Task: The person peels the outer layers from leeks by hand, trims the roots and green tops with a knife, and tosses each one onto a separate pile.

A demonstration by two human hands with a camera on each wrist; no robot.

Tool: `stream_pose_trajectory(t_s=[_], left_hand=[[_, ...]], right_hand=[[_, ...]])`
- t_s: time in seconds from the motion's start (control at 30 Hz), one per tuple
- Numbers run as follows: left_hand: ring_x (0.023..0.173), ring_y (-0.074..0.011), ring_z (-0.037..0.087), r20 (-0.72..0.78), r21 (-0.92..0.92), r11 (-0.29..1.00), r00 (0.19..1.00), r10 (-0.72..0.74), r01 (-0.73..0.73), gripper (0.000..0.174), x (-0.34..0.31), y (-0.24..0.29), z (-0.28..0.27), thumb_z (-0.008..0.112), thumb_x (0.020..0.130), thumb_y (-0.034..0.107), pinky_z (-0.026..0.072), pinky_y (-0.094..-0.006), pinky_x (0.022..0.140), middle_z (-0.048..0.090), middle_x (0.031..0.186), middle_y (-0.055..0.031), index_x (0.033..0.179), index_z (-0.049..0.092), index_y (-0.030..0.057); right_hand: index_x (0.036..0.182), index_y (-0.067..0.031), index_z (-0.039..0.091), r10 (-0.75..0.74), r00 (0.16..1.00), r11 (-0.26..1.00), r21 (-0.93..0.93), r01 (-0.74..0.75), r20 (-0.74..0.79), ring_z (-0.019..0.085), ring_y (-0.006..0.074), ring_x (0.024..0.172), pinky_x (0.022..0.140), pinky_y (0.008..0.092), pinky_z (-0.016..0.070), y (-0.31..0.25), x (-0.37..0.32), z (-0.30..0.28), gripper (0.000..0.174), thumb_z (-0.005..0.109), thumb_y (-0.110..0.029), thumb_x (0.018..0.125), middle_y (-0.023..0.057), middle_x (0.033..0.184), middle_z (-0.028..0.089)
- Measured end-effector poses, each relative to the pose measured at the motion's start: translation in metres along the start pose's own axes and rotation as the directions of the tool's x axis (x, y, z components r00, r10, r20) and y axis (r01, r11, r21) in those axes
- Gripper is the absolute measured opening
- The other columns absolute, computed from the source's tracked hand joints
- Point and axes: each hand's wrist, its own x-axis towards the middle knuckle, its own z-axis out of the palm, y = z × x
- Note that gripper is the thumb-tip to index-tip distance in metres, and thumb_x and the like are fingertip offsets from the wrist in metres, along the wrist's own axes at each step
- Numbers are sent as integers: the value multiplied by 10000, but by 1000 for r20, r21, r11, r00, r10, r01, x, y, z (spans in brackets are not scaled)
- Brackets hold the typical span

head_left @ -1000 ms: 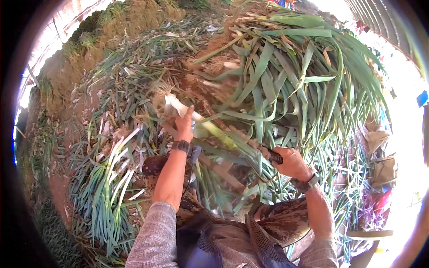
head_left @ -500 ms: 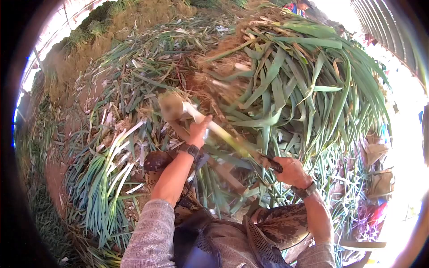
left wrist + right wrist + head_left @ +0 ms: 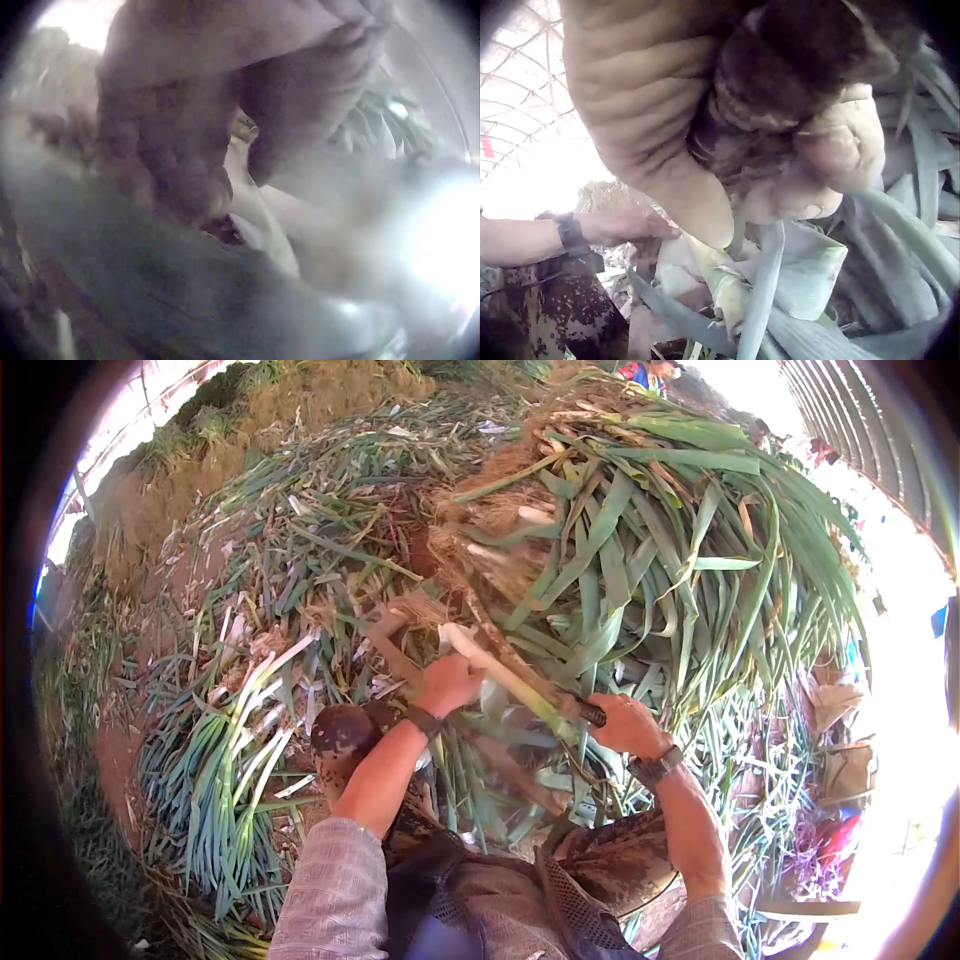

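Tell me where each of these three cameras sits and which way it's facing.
Head: on the person's head, facing down and forward at the leek pile; both forearms show, left hand gripping one leek, right hand holding a dark handle.
Left wrist: under the left wrist, facing along the palm; blurred fingers round the leek.
Right wrist: under the right wrist, facing past its curled fingers toward the left hand.
Shared: head and right wrist both show the left hand on the leek.

Leek heap (image 3: 680, 560) blocks front-right, trimmed leeks (image 3: 230, 760) left, held leek (image 3: 510, 685) middle; room over low litter (image 3: 330, 550).
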Motion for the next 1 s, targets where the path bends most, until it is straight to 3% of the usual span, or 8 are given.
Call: stream_pose_trajectory(t_s=[0.07,0.13,0.2,0.4,0.47,0.83,0.97,1.0], left_hand=[[556,-340,600,-337,65,947,887,317,-314,413,-13,15,-18,637,902,356,458,-437,543,609,668,-220,802,658,-44],[559,-288,621,-276,-33,932,899,339,-361,414,-17,27,-21,624,921,366,469,-424,539,643,662,-152,828,676,-35],[571,-227,631,125,-350,934,992,-28,71,343,-27,43,-21,608,948,314,489,-385,546,683,757,-82,952,681,-21],[810,-192,654,71,-753,639,985,-155,155,341,23,-26,57,646,943,309,532,-379,673,668,927,-104,1055,622,-13],[826,-228,656,188,-911,281,910,-370,302,371,37,-32,58,662,922,370,530,-411,677,660,910,-114,1020,629,14],[1095,-245,518,187,-977,-124,974,-123,172,499,15,11,11,634,875,425,439,-449,959,537,1110,-80,1197,482,77],[881,-236,618,66,-968,-248,981,-185,18,622,40,-13,-17,589,882,629,523,-435,819,589,927,-62,1160,517,77],[858,-223,625,68,-995,-93,967,-246,46,589,41,-13,-24,574,895,628,528,-417,767,603,921,-57,1140,539,93]], right_hand=[[1063,-74,666,-60,997,998,-41,57,-54,648,398,856,774,476,508,3,-1,4,340,677,-220,756,214,835,670],[1061,-71,670,-59,998,998,-14,60,9,649,398,858,776,478,510,3,3,3,342,676,-221,753,211,837,673],[1058,-69,674,-71,995,997,-3,71,69,650,399,859,779,480,511,2,6,3,344,675,-222,751,208,840,675],[1087,-50,667,-75,997,997,-1,75,9,648,400,911,812,482,514,-5,20,7,367,657,-210,756,219,899,682],[1125,-46,651,-117,993,993,-8,117,-23,636,406,966,845,478,511,-11,23,5,399,655,-226,769,227,980,678],[1160,-56,643,-101,993,994,40,104,-56,653,374,946,848,452,523,-11,15,-9,419,660,-248,788,208,964,686],[1131,-66,649,-104,995,994,-16,104,11,660,378,878,792,457,532,-11,6,-4,384,668,-246,793,200,908,685],[1131,-66,649,-109,994,994,-19,110,10,660,378,878,792,457,532,-12,6,-5,384,668,-246,793,200,908,685]])
